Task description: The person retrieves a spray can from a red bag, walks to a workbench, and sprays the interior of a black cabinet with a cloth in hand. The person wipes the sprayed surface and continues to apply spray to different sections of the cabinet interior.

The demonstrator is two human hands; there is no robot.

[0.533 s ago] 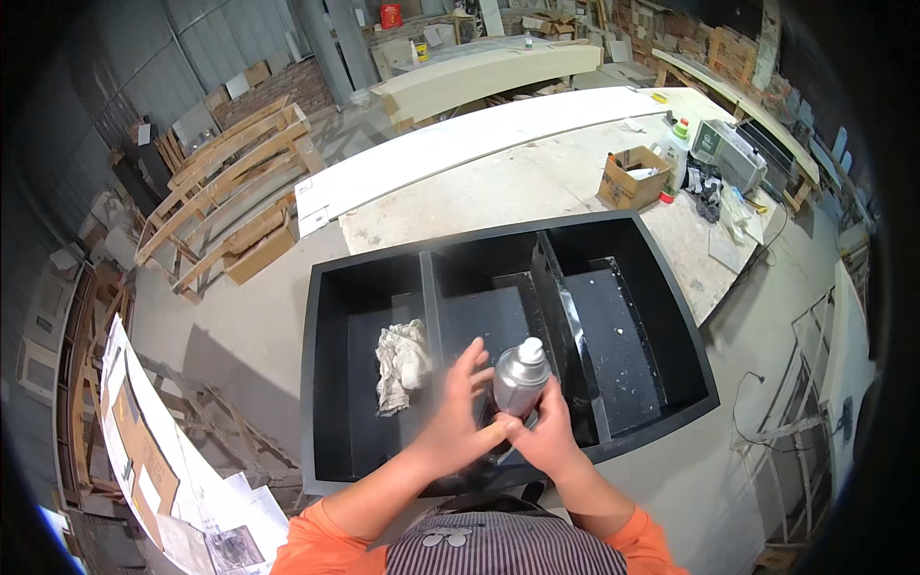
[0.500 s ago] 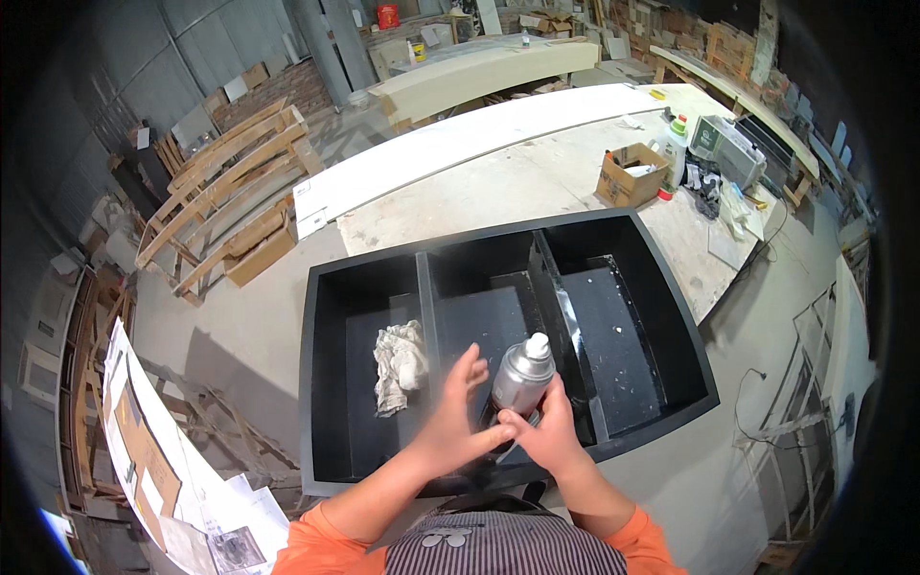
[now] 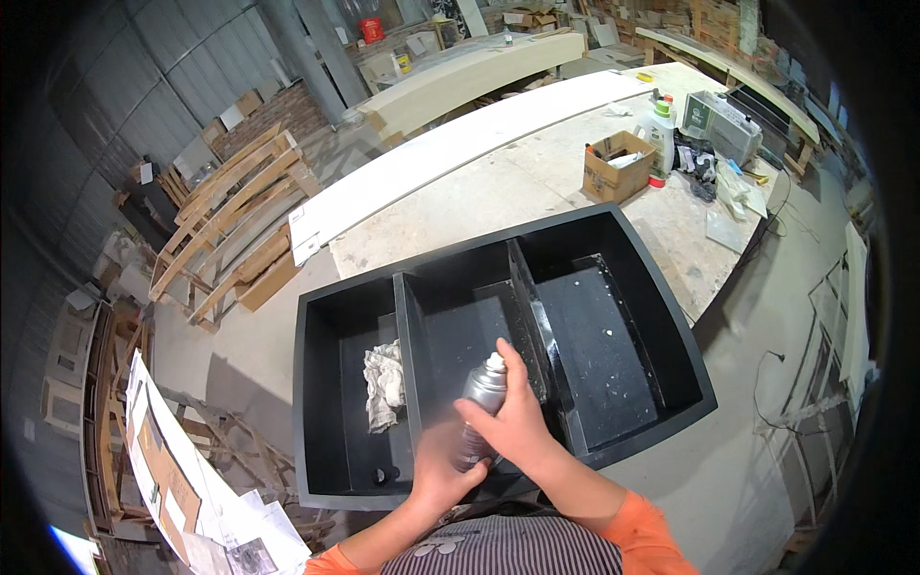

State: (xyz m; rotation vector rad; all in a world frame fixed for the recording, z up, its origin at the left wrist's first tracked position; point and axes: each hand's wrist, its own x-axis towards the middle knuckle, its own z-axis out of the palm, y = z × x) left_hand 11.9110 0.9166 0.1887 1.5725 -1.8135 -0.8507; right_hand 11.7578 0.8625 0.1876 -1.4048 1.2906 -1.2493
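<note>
A silver spray can (image 3: 486, 385) with a white nozzle is held upright, slightly tilted, above the middle section of a black three-part box (image 3: 311, 402). My right hand (image 3: 516, 417) is closed around the can's upper part, its index finger up beside the nozzle. Around the lower part of the can is my left hand (image 3: 441, 470), its thumb across the front and its fingers smeared by motion. A crumpled off-white rag (image 3: 383, 385) lies in the box's left compartment. Near that compartment's front edge is a small dark round thing (image 3: 384, 475), too dim to name.
Behind the box stretches a worktable (image 3: 479, 182) bearing a long white panel (image 3: 460, 131). At its right stand a cardboard box (image 3: 618, 172), a white jug (image 3: 660, 139) and black plastic. Wooden frames (image 3: 235, 225) stand at the left; white boards (image 3: 158, 479) lie nearer.
The can has moved left and nearer to me. My left hand, its fingers spread before, has dropped to the can's lower part. My right index finger has come up by the nozzle.
</note>
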